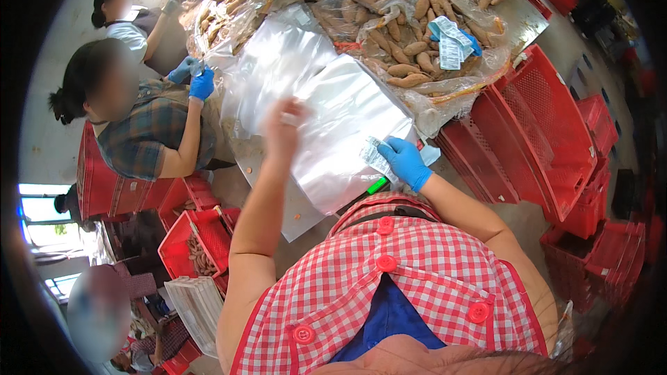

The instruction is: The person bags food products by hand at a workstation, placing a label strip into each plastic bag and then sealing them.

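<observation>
My right hand (pixel 409 162), in a blue glove, grips a strip of printed paper labels (pixel 376 155) low over the right edge of a stack of clear plastic bags (pixel 349 109). Above the stack's left part is my bare left hand (pixel 285 122), blurred by motion. Its fingers look bent, but whether they hold anything is unclear. More clear plastic film (pixel 281 57) lies loosely beyond the stack. A blue glove (pixel 471 44) and further printed labels (pixel 449 44) rest on the sweet potatoes (pixel 406 57) at the far right. All labels bear writing.
Sweet potatoes in a big clear liner (pixel 443 96) border the bags. Red plastic crates (pixel 542 130) stand at right; a red crate (pixel 208 239) with sweet potatoes stands at left. Two people work along the left side, one wearing blue gloves (pixel 200 83). A green-ended object (pixel 377 185) lies near my waist.
</observation>
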`<state>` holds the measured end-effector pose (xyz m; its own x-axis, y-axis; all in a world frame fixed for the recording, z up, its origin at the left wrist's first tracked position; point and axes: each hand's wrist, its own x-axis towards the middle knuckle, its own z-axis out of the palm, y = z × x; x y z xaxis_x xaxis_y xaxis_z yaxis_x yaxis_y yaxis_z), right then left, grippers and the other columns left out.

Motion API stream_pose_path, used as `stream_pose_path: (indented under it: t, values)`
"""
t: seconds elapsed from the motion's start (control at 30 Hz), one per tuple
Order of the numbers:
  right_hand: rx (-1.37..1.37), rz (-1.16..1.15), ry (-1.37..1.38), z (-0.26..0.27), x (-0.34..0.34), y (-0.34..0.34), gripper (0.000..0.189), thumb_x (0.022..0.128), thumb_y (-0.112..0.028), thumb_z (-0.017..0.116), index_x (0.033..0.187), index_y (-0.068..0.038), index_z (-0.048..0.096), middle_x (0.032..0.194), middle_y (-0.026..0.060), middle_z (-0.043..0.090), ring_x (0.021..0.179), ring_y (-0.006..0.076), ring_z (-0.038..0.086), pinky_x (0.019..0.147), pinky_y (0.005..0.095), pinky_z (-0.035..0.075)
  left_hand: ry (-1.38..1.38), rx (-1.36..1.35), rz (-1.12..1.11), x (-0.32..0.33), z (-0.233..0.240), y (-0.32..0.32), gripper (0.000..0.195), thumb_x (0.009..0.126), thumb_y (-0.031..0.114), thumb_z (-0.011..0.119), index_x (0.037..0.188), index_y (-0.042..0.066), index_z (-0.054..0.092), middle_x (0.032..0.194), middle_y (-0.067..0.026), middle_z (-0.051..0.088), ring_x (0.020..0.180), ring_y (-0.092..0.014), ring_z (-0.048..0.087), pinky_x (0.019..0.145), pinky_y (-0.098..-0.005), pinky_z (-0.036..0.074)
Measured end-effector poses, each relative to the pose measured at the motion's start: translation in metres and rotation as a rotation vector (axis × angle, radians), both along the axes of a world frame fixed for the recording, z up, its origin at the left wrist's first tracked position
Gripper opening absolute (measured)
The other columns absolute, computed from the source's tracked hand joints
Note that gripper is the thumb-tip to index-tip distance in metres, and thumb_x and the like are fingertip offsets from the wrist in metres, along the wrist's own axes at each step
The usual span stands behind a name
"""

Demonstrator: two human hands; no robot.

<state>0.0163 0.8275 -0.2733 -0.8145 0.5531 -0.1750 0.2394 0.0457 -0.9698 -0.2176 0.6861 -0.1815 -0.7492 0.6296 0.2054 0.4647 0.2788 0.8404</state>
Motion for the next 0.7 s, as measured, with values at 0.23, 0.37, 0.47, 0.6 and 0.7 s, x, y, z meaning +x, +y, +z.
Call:
stream_pose_path:
  t: [0.23,0.37,0.47,0.6,0.7]
  values:
    - [0.024,-0.005,-0.010,-0.001,-0.006,-0.011,0.034,0.084,-0.028,0.065,0.072,0.002,0.056,0.066,0.0143,0.053,0.060,0.0204,0.050,0.058,0.0338,0.043,-0.843,-0.287,-0.384,0.072,-0.045,0.009,0.029,0.072,0.011,0.073,0.096,0.002,0.058,0.080,-0.0030,0.058,0.075,-0.012,0.053,0.065,-0.0250,0.042]
    - [0.023,-0.007,-0.086,-0.011,-0.011,-0.011,0.038,0.083,-0.035,0.064,0.072,0.001,0.056,0.066,0.0157,0.053,0.059,0.0218,0.050,0.058,0.0353,0.042,-0.867,-0.143,-0.292,0.076,-0.029,0.018,0.016,0.074,0.005,0.067,0.088,0.004,0.060,0.078,-0.0010,0.058,0.072,-0.009,0.053,0.062,-0.0233,0.040]
    - [0.043,0.026,-0.072,0.009,-0.016,-0.017,0.038,0.083,-0.035,0.063,0.074,0.001,0.058,0.069,0.0170,0.055,0.062,0.0254,0.052,0.060,0.0369,0.043,-0.936,-0.233,-0.367,0.062,-0.045,0.012,0.012,0.075,0.007,0.066,0.086,0.004,0.060,0.076,-0.0003,0.058,0.068,-0.009,0.052,0.062,-0.0222,0.039]
    - [0.148,0.065,-0.043,0.005,-0.011,-0.015,0.035,0.085,-0.034,0.060,0.078,0.000,0.060,0.074,0.0182,0.058,0.067,0.0279,0.056,0.063,0.0370,0.044,-0.796,-0.275,-0.410,0.061,-0.050,0.012,0.011,0.077,0.007,0.064,0.086,0.005,0.059,0.074,0.0005,0.057,0.068,-0.008,0.051,0.063,-0.0232,0.040]
    - [0.105,0.009,0.008,0.010,-0.008,-0.018,0.033,0.086,-0.033,0.058,0.088,0.000,0.062,0.081,0.0189,0.061,0.074,0.0288,0.059,0.067,0.0354,0.046,-0.808,-0.291,-0.427,0.059,-0.040,0.015,0.011,0.076,0.004,0.064,0.085,0.005,0.058,0.073,0.0008,0.056,0.068,-0.009,0.051,0.063,-0.0240,0.041]
